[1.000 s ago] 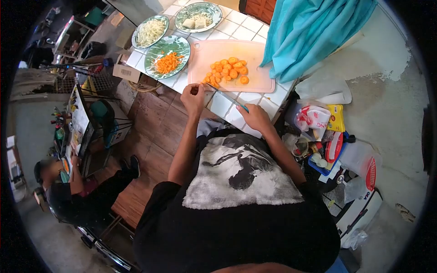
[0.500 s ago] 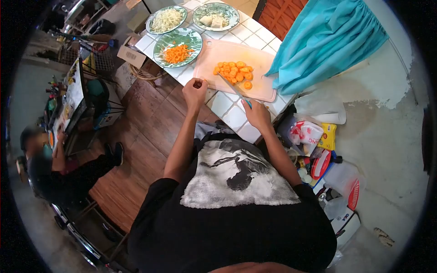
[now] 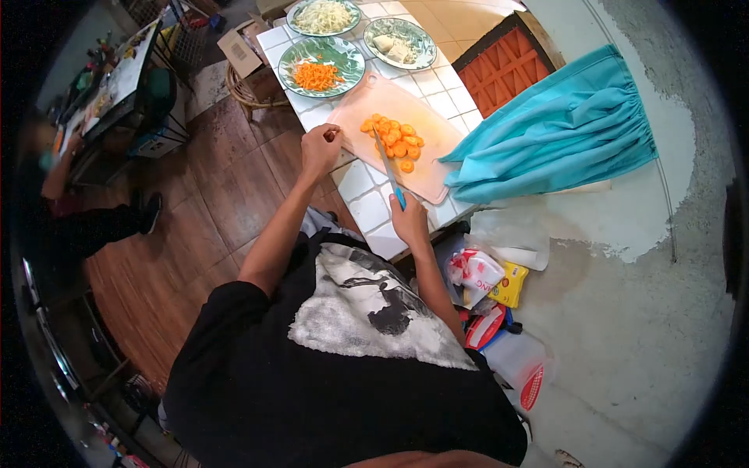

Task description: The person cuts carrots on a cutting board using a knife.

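My right hand (image 3: 410,221) is wrapped round the blue handle of a knife (image 3: 388,168). The blade points away from me, its tip touching or just over a pile of carrot slices (image 3: 402,141). These lie on a pale pink cutting board (image 3: 428,117). At the board's left edge my left hand (image 3: 318,152) is closed, fingertips curled together; whatever they may hold is hidden. Beyond it stands a green-patterned plate (image 3: 343,53) with shredded carrot (image 3: 316,76).
Farther back are a plate of pale shreds (image 3: 324,15) and a plate with pale chunks (image 3: 399,47) on the white tiled counter (image 3: 456,97). A turquoise curtain (image 3: 554,129) hangs at the right. Bags and containers (image 3: 499,288) crowd below. Another person (image 3: 74,218) sits at the left.
My view has turned, so the counter appears tilted and the other person is farther left. The knife now points more directly away from me. My left hand stays by the board's edge.
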Demonstrator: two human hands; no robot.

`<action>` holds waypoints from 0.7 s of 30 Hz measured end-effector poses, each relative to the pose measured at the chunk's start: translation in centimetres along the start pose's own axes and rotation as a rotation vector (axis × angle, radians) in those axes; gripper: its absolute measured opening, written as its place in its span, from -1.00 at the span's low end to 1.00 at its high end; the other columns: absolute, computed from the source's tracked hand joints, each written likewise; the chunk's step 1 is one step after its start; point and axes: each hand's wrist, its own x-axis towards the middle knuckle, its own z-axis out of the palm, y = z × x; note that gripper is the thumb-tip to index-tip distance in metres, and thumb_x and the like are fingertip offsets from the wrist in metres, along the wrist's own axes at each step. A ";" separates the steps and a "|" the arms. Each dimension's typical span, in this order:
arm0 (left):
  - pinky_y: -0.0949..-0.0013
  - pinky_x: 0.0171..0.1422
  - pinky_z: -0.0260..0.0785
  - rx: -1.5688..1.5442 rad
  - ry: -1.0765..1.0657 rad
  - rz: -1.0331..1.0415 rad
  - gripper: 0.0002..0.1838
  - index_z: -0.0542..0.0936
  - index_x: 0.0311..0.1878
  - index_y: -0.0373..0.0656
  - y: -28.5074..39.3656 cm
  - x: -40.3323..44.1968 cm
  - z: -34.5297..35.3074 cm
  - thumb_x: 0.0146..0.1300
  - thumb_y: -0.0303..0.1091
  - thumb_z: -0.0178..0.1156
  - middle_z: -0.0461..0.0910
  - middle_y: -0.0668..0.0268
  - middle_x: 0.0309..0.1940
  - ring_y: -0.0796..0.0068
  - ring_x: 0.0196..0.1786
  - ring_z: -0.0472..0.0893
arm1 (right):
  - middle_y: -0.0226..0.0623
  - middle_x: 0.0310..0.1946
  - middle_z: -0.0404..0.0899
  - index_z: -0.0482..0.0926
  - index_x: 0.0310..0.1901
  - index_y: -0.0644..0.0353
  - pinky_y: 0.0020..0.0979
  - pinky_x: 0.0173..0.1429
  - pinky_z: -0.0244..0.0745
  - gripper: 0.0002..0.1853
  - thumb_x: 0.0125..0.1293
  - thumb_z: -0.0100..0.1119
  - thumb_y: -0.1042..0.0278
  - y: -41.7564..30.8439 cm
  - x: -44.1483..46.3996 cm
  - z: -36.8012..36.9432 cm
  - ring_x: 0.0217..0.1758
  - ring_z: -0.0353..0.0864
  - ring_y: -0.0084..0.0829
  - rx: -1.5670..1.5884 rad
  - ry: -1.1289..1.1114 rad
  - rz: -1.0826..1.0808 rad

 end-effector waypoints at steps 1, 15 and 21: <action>0.38 -0.24 0.50 -0.002 0.002 -0.001 -0.76 0.74 -0.04 -0.25 -0.3 0.1 -0.1 0.25 -0.38 0.34 0.66 0.21 -0.51 0.47 -0.44 0.63 | 0.27 -0.33 0.65 0.57 -0.27 0.37 0.17 -0.07 0.46 -0.56 0.47 0.15 0.03 0.1 0.0 -0.2 -0.16 0.64 0.31 -0.019 0.003 -0.024; 0.25 -0.12 0.56 0.276 -0.232 0.135 -0.78 0.77 -0.12 -0.21 -0.1 2.6 -2.5 0.17 -0.37 0.38 0.72 0.11 -0.33 0.22 -0.28 0.72 | 0.19 -0.34 0.66 0.61 -0.09 0.34 0.06 -0.12 0.50 -0.62 0.46 0.18 0.09 -0.7 -0.2 2.2 -0.21 0.68 0.22 0.223 -0.001 -0.103; 0.26 -0.11 0.58 0.186 -0.139 0.085 -0.79 0.76 -0.13 -0.24 0.7 1.7 -2.3 0.19 -0.37 0.39 0.73 0.09 -0.34 0.22 -0.27 0.74 | 0.03 -0.34 0.69 0.62 -0.03 0.33 -0.14 -0.15 0.52 -0.65 0.50 0.15 0.14 1.6 0.1 3.6 -0.27 0.71 -0.02 0.225 0.072 -0.137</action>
